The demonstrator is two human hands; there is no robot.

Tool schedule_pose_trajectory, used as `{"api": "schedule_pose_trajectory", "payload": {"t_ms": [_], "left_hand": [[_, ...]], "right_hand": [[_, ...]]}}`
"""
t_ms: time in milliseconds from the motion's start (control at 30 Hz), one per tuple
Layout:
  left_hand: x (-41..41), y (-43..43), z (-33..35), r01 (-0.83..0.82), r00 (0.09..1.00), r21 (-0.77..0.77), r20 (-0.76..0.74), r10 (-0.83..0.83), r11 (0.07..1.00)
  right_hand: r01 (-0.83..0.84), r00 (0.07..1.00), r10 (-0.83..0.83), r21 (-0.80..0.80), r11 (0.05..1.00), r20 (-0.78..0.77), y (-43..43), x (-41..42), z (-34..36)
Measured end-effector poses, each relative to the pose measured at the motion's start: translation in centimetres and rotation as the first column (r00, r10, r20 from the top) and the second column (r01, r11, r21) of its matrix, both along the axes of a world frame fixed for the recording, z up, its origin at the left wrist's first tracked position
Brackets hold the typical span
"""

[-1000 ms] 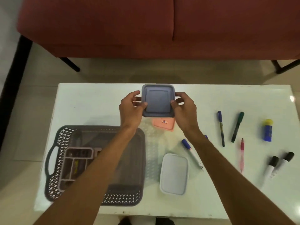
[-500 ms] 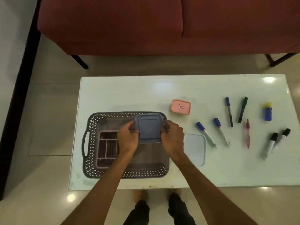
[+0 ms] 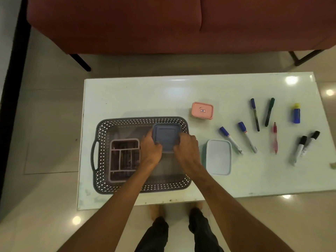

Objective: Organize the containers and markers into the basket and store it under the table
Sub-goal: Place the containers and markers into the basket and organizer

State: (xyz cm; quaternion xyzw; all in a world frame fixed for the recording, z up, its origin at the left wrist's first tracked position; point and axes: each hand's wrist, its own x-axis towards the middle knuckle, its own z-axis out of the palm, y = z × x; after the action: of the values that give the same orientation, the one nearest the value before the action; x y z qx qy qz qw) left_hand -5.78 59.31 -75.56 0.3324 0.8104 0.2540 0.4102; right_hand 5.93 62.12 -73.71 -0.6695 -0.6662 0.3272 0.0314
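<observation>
Moved since half a second ago: blue-grey container (image 3: 166, 137), carried deeper into upper right corner of basket (image 3: 101, 135), now low between the walls; both hands lower with it. Remaining items unshifted.

Item 1. Blue-grey container, square, lidded. Location: centre of frame, inside basket, right of the pink divided organizer (image 3: 124, 160). Whether seated on basket floor or just above it: cannot tell. Judged light, rigid plastic, smooth and somewhat slippery; lid judged the weak point, so best taken by opposite side walls under the lid rim, not by the lid alone.

Item 2. Grip. Left hand (image 3: 151, 149) closed on container's lower-left edge; right hand (image 3: 187, 149) closed on its lower-right edge. Container sits between the two hands and slightly above them in frame, fingers wrapped along the sides, lid top mostly uncovered.

Item 3. Basket, dark perforated, on table (image 3: 138, 95), left half of frame, handle at far left.

Item 4. Outstanding on table: pink container (image 3: 202, 110), upper centre-right; pale rectangular container (image 3: 218, 157), just beside basket's right wall; markers (image 3: 254, 114) scattered at right of frame, well apart from basket; small blue bottle with yellow cap (image 3: 296, 113), far right.
</observation>
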Motion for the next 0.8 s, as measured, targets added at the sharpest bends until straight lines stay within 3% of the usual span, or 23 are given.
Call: {"api": "schedule_pose_trajectory", "payload": {"t_ms": [100,233,367,467,567,667,800], "left_hand": [[0.8,-1.3,1.2,-0.017,1.000,0.034,0.007,0.017,0.999],[4.1,-3.9,4.2,-0.024,0.996,0.113,-0.081,0.034,0.993],[9.7,-5.7,6.2,0.061,0.996,0.211,0.050,-0.073,0.976],[13.9,-6.0,5.5,0.098,0.985,0.124,0.131,-0.114,0.988],[17.2,-5.6,3.5,0.122,0.988,0.011,0.097,-0.123,0.992],[19.2,-5.0,1.7,0.152,0.982,-0.073,0.121,-0.143,0.986],[19.9,-4.3,1.5,0.055,0.994,-0.105,0.103,-0.044,0.993]], "right_hand": [[0.049,0.991,-0.040,0.068,0.996,-0.124,-0.3,1.2,0.9],[0.300,0.924,-0.239,0.179,0.937,-0.298,-1.3,5.0,2.5],[0.501,0.864,-0.468,0.221,0.837,-0.185,-3.4,10.4,2.3],[0.533,0.846,-0.526,0.176,0.828,-0.084,-5.2,13.4,1.4],[0.521,0.853,-0.520,0.019,0.853,-0.048,-6.4,15.6,-0.6],[0.504,0.838,-0.526,-0.167,0.848,-0.147,-6.6,16.7,-2.0],[0.472,0.825,-0.503,-0.178,0.864,-0.258,-6.4,17.0,-1.8]]}}
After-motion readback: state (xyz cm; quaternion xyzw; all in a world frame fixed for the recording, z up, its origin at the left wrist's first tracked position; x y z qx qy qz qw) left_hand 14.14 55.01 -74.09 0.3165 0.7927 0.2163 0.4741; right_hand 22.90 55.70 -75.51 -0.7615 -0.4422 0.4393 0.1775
